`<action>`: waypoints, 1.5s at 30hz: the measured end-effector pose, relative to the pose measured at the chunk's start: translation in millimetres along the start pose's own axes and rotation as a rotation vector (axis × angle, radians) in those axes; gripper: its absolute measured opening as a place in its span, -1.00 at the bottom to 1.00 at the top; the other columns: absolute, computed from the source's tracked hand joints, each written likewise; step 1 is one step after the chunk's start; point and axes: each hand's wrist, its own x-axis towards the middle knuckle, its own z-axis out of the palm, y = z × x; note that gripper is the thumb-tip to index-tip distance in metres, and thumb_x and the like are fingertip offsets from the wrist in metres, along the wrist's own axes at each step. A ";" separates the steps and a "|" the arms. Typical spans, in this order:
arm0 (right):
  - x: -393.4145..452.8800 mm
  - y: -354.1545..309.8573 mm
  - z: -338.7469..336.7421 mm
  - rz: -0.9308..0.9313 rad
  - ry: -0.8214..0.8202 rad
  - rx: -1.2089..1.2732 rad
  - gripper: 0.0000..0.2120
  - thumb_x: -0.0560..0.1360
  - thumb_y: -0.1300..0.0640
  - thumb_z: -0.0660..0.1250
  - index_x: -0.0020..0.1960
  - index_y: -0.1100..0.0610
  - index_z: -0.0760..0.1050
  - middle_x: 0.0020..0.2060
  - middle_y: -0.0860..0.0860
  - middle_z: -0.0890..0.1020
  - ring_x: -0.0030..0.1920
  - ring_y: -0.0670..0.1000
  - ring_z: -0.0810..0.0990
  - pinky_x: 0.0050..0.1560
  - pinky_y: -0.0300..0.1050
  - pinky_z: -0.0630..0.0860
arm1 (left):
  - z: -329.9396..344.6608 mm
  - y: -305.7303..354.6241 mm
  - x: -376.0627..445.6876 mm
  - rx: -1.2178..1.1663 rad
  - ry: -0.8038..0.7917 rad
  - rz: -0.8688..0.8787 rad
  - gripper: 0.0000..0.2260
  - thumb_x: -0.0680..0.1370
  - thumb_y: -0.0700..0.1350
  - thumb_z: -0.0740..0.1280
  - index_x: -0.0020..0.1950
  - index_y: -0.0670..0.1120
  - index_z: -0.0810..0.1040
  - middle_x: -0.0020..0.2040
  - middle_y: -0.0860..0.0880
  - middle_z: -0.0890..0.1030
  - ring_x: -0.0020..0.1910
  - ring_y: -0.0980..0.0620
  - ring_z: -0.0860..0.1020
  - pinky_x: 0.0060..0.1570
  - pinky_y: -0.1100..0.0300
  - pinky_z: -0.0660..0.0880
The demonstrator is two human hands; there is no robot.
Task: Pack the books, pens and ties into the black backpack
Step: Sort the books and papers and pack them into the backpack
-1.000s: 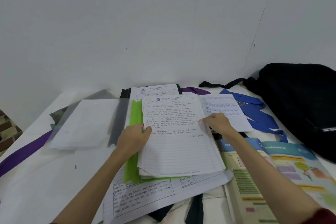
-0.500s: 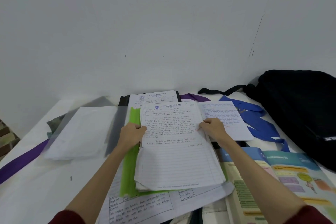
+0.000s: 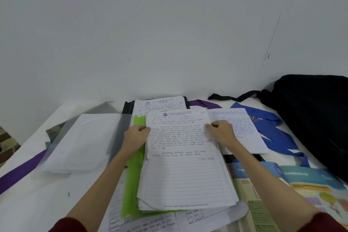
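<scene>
Nearest the camera, a handwritten sheet with ruled boxes [image 3: 150,222] lies flat on the white tabletop [image 3: 33,203], partly under a green folder [image 3: 132,181]. An open colourful textbook [image 3: 305,190] lies at the near right. On the green folder sits a stack of lined papers [image 3: 184,165], its top page handwritten. The left hand [image 3: 136,136] grips the stack's left edge with curled fingers, and the right hand [image 3: 221,132] grips its right edge the same way. To the left, a clear plastic sleeve [image 3: 79,143] holds white sheets, with a purple tie [image 3: 20,171] running beneath it. Right of the stack lies another handwritten page [image 3: 243,132] over a blue tie [image 3: 273,133]. Farther back, a black folder [image 3: 128,107] carries a printed-header sheet. The black backpack [image 3: 316,115] rests at the far right by the wall; whether anything is inside it cannot be seen.
</scene>
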 end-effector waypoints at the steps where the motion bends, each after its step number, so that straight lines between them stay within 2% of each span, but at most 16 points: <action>1: 3.2 -3.0 -2.2 0.015 -0.027 0.000 -0.73 0.53 0.10 0.28 -0.31 0.16 0.35 -0.39 0.00 0.38 -0.33 -0.04 0.34 -0.30 -0.21 0.26 | 1.2 1.2 3.7 0.006 0.002 -0.011 -0.81 0.57 -0.10 0.25 -0.24 0.04 0.38 -0.35 0.09 0.42 -0.36 0.19 0.35 -0.11 0.24 0.30; 3: 9.9 -9.6 -3.4 0.090 -0.071 0.069 -0.80 0.56 0.05 0.25 -0.18 0.14 0.39 -0.23 -0.05 0.42 -0.19 -0.05 0.40 -0.18 -0.20 0.33 | 4.2 4.8 11.2 0.030 -0.006 -0.031 -0.76 0.57 -0.08 0.23 -0.29 -0.06 0.35 -0.35 0.00 0.41 -0.36 0.08 0.34 -0.23 0.21 0.29; 6: 22.6 -13.7 6.1 0.123 -0.020 0.082 -0.64 0.52 0.22 0.23 -0.38 0.09 0.16 -0.42 -0.02 0.23 -0.41 -0.07 0.19 -0.40 -0.22 0.11 | 7.4 9.8 20.4 0.035 -0.006 -0.080 -0.67 0.56 -0.09 0.22 -0.37 -0.10 0.26 -0.37 -0.05 0.36 -0.37 0.02 0.31 -0.35 0.22 0.24; 8: 25.1 -13.4 14.9 0.098 0.049 0.053 -0.63 0.47 0.32 0.21 -0.41 0.11 0.14 -0.45 0.01 0.20 -0.44 -0.06 0.14 -0.42 -0.22 0.06 | 9.0 11.4 22.0 0.018 0.016 -0.091 -0.64 0.55 -0.13 0.23 -0.42 -0.08 0.21 -0.42 -0.03 0.31 -0.40 0.03 0.27 -0.38 0.22 0.20; 12: 25.3 -6.5 23.9 -0.004 0.103 -0.042 -0.63 0.51 0.25 0.25 -0.41 0.15 0.19 -0.27 0.02 0.30 -0.37 -0.09 0.25 -0.39 -0.26 0.20 | 8.7 6.5 21.7 0.011 0.062 -0.058 -0.59 0.53 -0.19 0.27 -0.47 -0.06 0.20 -0.49 0.02 0.24 -0.46 0.06 0.21 -0.41 0.23 0.16; 15: 30.2 -6.2 17.6 -0.020 0.071 -0.070 -0.61 0.51 0.18 0.28 -0.42 0.16 0.20 -0.31 0.01 0.30 -0.38 -0.09 0.26 -0.39 -0.24 0.19 | 3.5 2.6 28.3 0.026 0.039 -0.051 -0.63 0.53 -0.15 0.29 -0.45 -0.09 0.27 -0.46 -0.01 0.31 -0.43 0.04 0.27 -0.39 0.25 0.21; 18: 32.1 -10.6 7.6 0.034 -0.014 -0.009 -0.71 0.53 0.06 0.29 -0.30 0.18 0.38 -0.35 0.07 0.40 -0.32 0.01 0.38 -0.29 -0.21 0.26 | -2.0 3.6 33.4 0.092 -0.010 -0.032 -0.78 0.54 -0.09 0.28 -0.27 -0.14 0.47 -0.32 -0.10 0.41 -0.31 0.00 0.36 -0.33 0.22 0.28; 20: 29.7 -10.3 4.0 0.065 -0.064 0.009 -0.71 0.56 0.01 0.27 0.12 0.21 0.49 -0.04 0.12 0.53 0.00 0.08 0.49 -0.04 -0.16 0.33 | -4.9 3.2 31.8 0.122 0.000 0.005 -0.74 0.57 -0.03 0.26 0.08 -0.19 0.58 -0.20 -0.09 0.52 -0.19 -0.03 0.46 -0.16 0.21 0.37; 22: 25.0 -7.2 -0.2 0.068 -0.050 0.018 -0.57 0.57 0.01 0.26 0.34 0.22 0.38 0.16 0.13 0.51 0.12 0.07 0.46 0.07 -0.14 0.33 | -13.0 3.0 19.9 0.184 0.019 0.029 -0.60 0.58 0.01 0.25 0.32 -0.21 0.47 -0.07 -0.10 0.60 -0.08 -0.02 0.54 0.04 0.20 0.43; 26: 9.2 -0.7 -7.4 0.053 -0.042 -0.013 -0.67 0.56 0.06 0.27 0.22 0.25 0.47 0.01 0.10 0.54 -0.03 0.05 0.47 -0.01 -0.13 0.36 | -28.6 -10.3 -21.0 0.254 -0.178 -0.014 -0.68 0.55 0.06 0.29 0.07 -0.18 0.59 -0.25 -0.07 0.68 -0.29 -0.02 0.66 -0.11 0.10 0.62; 30: -17.4 -2.1 -8.9 0.100 -0.093 -0.061 -0.60 0.53 0.05 0.31 0.27 0.22 0.36 0.05 0.09 0.45 0.04 0.12 0.49 0.04 -0.03 0.45 | -35.7 -16.4 -64.1 0.193 -0.247 -0.055 -0.71 0.55 0.06 0.30 0.04 -0.16 0.58 -0.29 -0.08 0.65 -0.38 0.03 0.63 -0.30 0.21 0.60; 34: -48.8 1.7 -16.7 0.106 -0.078 -0.149 -0.77 0.51 0.06 0.34 -0.05 0.20 0.38 -0.24 0.02 0.43 -0.21 0.04 0.46 -0.16 -0.05 0.47 | -35.9 -20.8 -89.4 0.318 -0.231 0.029 -0.68 0.54 0.13 0.28 -0.05 -0.12 0.62 -0.28 -0.04 0.66 -0.37 0.01 0.63 -0.27 0.16 0.60; 38: -72.1 6.4 -17.8 0.103 -0.039 -0.227 -0.71 0.48 0.10 0.35 -0.32 0.20 0.37 -0.42 0.07 0.42 -0.38 0.05 0.40 -0.33 -0.13 0.35 | -29.2 -21.1 -99.2 0.398 -0.135 0.114 -0.63 0.56 0.09 0.26 -0.15 -0.20 0.65 -0.33 -0.12 0.62 -0.42 0.03 0.51 -0.38 0.23 0.40; 40: -78.9 4.3 -15.1 0.103 -0.030 -0.219 -0.73 0.48 0.12 0.35 -0.30 0.22 0.37 -0.41 0.08 0.40 -0.39 0.02 0.34 -0.36 -0.16 0.24 | -28.0 -20.4 -99.6 0.414 -0.117 0.114 -0.57 0.57 0.09 0.25 -0.19 -0.27 0.62 -0.40 -0.12 0.55 -0.44 0.03 0.46 -0.43 0.27 0.34; 42: -85.8 1.9 -15.1 0.096 -0.063 -0.220 -0.73 0.48 0.11 0.36 -0.19 0.33 0.45 -0.30 0.18 0.53 -0.31 0.04 0.41 -0.30 -0.13 0.31 | -28.1 -21.5 -100.0 0.427 -0.123 0.111 -0.54 0.56 0.10 0.25 -0.25 -0.29 0.58 -0.45 -0.07 0.48 -0.46 0.04 0.43 -0.43 0.26 0.31; 45: -91.7 1.2 -16.7 0.094 -0.060 -0.225 -0.67 0.49 0.07 0.36 0.07 0.35 0.54 0.00 0.21 0.62 -0.01 0.18 0.56 0.02 0.02 0.49 | -27.7 -23.3 -103.7 0.453 -0.169 0.113 -0.55 0.53 0.16 0.27 -0.38 -0.15 0.37 -0.49 -0.03 0.35 -0.48 0.05 0.36 -0.43 0.23 0.25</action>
